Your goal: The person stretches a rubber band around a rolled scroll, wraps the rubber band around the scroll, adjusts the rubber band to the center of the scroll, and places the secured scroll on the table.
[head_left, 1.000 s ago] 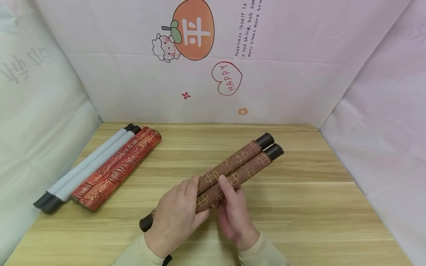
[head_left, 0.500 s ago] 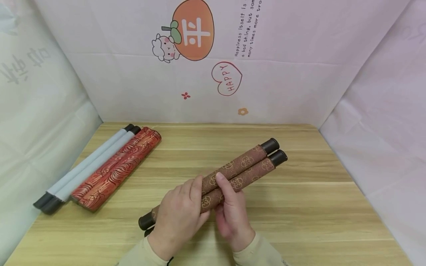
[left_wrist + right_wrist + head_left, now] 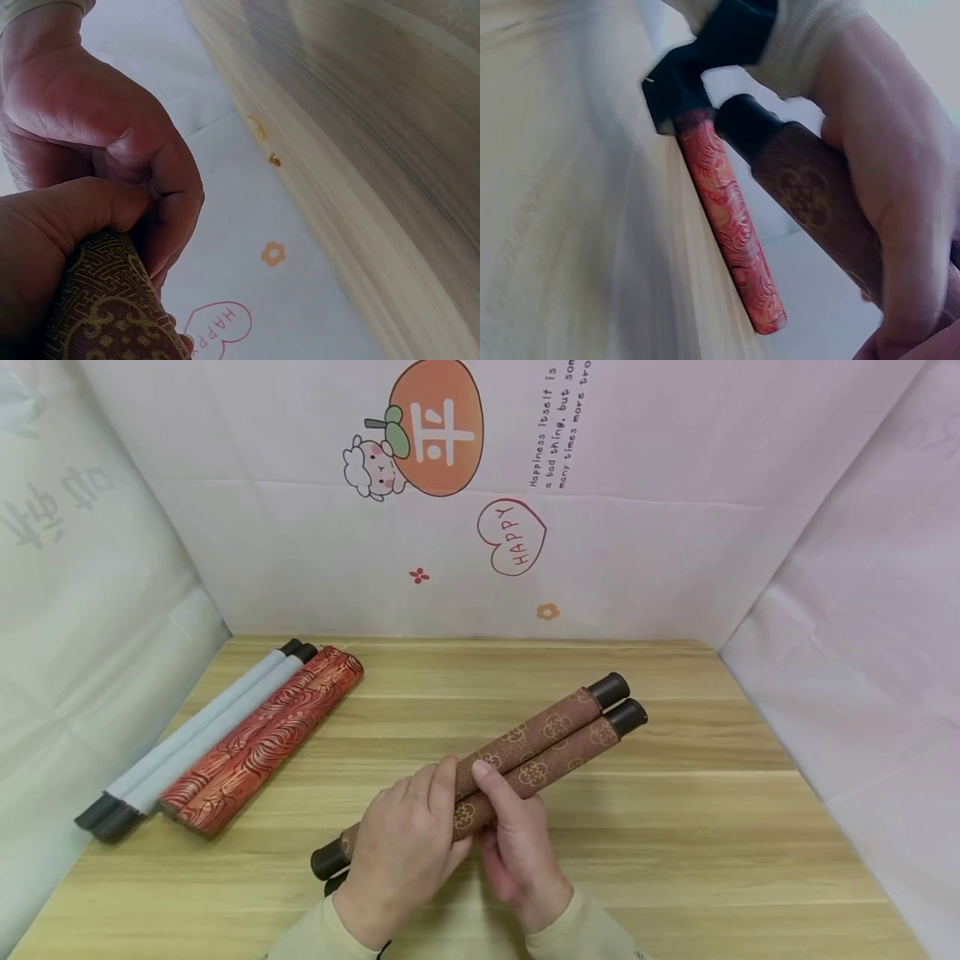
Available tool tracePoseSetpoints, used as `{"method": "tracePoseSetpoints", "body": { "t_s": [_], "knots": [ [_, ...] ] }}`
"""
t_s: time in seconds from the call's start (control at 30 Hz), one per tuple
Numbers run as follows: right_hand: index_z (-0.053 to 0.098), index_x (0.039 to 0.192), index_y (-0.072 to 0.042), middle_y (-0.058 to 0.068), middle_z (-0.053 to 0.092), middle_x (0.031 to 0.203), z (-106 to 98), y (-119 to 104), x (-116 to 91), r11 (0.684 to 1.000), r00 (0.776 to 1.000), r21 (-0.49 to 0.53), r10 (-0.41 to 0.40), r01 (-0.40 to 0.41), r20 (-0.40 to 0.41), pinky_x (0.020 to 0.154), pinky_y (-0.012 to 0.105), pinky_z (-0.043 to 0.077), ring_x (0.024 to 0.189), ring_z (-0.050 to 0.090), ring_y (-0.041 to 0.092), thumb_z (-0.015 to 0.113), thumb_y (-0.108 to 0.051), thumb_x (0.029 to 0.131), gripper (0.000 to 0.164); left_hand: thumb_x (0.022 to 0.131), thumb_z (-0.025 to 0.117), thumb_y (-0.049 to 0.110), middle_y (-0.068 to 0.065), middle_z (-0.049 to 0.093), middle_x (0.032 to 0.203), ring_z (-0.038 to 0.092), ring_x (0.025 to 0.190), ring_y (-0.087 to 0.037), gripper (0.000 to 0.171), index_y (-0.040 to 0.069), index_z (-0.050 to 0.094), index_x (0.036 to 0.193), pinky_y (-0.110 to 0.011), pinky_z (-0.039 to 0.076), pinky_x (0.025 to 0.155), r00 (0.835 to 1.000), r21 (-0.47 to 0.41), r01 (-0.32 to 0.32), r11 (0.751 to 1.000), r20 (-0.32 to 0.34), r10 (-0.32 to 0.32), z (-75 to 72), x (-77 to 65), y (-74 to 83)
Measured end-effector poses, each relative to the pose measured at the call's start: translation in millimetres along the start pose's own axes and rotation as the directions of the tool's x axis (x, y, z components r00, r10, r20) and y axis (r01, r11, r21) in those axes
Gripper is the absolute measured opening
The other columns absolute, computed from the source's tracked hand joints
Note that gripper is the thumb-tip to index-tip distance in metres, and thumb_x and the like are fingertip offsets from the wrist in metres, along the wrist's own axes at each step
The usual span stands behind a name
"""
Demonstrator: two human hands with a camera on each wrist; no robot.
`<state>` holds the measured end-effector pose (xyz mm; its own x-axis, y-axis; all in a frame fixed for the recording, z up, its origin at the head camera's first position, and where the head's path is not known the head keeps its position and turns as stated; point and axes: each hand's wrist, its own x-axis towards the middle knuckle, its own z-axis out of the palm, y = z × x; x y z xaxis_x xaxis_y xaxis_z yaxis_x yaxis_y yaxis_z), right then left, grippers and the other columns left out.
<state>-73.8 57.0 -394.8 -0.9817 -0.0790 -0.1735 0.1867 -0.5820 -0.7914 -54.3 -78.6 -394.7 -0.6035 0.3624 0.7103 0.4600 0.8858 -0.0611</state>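
Observation:
A rolled-up scroll with two parallel rollers is in both hands, tilted with its right end farther away. Its brown cover carries gold flowers, and black caps finish the ends. The left hand grips it from above near the left end, fingers wrapped over both rollers. Closer to the middle, the right hand holds it from the near side, thumb lying on top and fingers underneath, partly hidden. In the left wrist view the patterned cover shows below the fingers.
On the table's left lie a pale blue scroll with black caps and, beside it, a red swirl-patterned scroll. White printed cloth stands at the back and both sides of the wooden table.
Over the second, the scroll's far right end has shifted slightly right and toward the person. The right thumb has slid left along the rollers. Both hands keep hold.

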Motion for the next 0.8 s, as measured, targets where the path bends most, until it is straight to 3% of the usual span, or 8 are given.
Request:
{"method": "tracePoseSetpoints", "body": {
  "t_s": [0.8],
  "knots": [
    [0.055,0.125,-0.008,0.002,0.067,0.117,-1.7,6.0,-2.7,1.000,1.000,-0.009,-0.001,0.001,0.029,0.099,0.031,0.056,0.107,0.068,0.014,0.068,-0.017,0.099,0.031,0.067,0.093,0.043,-0.017,0.071,0.106,0.071,0.077,-0.030,0.087,-0.006,0.060,0.131,-0.041,0.058,0.060,1.000,-0.033,0.012,0.999,0.004,-0.012,0.0,-1.2,-0.5]
  ]
}}
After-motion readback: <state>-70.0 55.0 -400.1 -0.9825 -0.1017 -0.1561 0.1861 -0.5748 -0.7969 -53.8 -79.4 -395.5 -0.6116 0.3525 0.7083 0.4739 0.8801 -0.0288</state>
